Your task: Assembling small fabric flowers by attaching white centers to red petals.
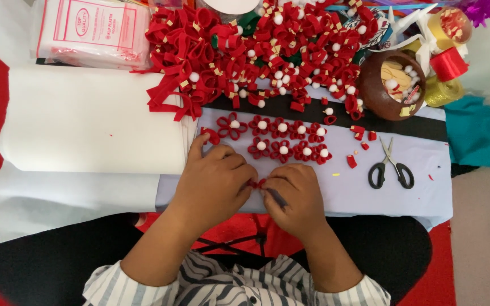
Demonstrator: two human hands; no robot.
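White foam sheet (86,122) lying across left half of frame. Heap of red felt flowers (267,51) filling upper centre. Brown bowl (391,85) sitting upper right. Left hand (214,181) and right hand (293,195) meeting at lower centre, fingertips of both pinching small red felt piece (257,183). Black scissors (391,165) lying right of centre, apart from hands.
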